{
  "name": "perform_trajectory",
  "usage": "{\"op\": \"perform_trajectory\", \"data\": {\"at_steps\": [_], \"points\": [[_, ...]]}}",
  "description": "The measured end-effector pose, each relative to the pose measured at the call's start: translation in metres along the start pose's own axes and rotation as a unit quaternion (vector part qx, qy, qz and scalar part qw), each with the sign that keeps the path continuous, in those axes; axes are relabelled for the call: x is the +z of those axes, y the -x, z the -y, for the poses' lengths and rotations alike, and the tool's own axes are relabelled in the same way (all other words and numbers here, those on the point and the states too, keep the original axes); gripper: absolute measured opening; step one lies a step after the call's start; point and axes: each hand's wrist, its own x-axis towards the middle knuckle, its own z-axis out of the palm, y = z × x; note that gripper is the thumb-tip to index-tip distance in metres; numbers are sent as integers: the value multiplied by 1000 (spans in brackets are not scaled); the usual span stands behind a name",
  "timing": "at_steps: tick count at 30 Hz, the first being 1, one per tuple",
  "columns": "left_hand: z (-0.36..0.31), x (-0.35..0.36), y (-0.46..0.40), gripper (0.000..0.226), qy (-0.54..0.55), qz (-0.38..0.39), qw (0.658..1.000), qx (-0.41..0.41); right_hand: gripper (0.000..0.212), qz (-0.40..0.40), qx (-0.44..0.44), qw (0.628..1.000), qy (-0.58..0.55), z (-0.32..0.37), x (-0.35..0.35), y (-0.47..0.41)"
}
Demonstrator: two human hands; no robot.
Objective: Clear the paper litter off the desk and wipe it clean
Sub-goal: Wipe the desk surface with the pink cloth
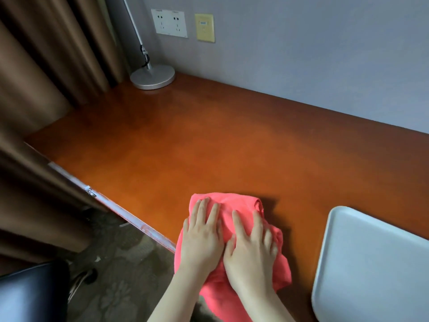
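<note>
A bunched pink cloth lies on the orange-brown wooden desk, close to its front edge. My left hand presses flat on the cloth's left part with fingers straight. Beside it, my right hand presses on the cloth's right part, fingers spread, the thumb touching my left hand. Part of the cloth hangs over the desk's front edge below my wrists. No paper litter shows on the desk.
A white tray sits on the desk at the right. A silver lamp base stands in the far left corner by the wall. Brown curtains hang at the left. A black chair is at the lower left.
</note>
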Motion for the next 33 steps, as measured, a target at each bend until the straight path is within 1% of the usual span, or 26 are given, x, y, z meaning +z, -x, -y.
{"op": "perform_trajectory", "data": {"at_steps": [3,6,8,10,11,12,14,16,17,18,19,20,23,25,27,29,31,33], "points": [[-6,2,17,46,24,4,999,26,53,32,34,998,-31,-4,-2,18],[-6,5,34,47,39,22,998,41,52,49,61,995,-56,-1,-10,34],[-7,2,47,49,40,29,998,45,54,28,71,994,-83,3,-13,45],[-7,-2,56,47,63,9,996,61,57,5,72,994,-82,3,-16,51],[-6,-3,59,46,49,-15,996,73,58,34,67,995,-61,2,-18,55],[-5,-3,64,46,31,-18,996,77,57,64,67,994,-54,-1,-17,60],[-1,-6,71,48,42,30,995,85,59,99,92,989,-56,-4,-18,66],[10,-7,73,47,40,16,992,122,59,118,113,983,-80,-5,-20,71],[15,-9,74,48,36,45,989,137,58,129,129,978,-104,-3,-22,73],[20,-11,74,50,38,96,984,145,56,136,145,972,-129,-1,-25,75],[24,-14,72,51,36,143,977,152,55,134,158,966,-157,1,-26,77],[27,-17,70,52,32,170,971,162,53,126,170,959,-188,2,-26,79],[31,-29,64,54,39,207,962,176,50,93,208,935,-271,11,-26,86],[32,-36,61,54,25,222,957,184,50,72,231,923,-299,16,-27,88],[33,-44,58,56,17,231,957,174,50,49,245,914,-320,20,-29,90],[33,-53,59,59,34,247,959,135,51,30,249,908,-336,23,-31,93],[35,-59,62,61,78,264,959,69,50,15,252,904,-344,24,-32,96],[39,-61,69,60,150,278,949,-5,51,4,268,892,-365,25,-31,100]]}}
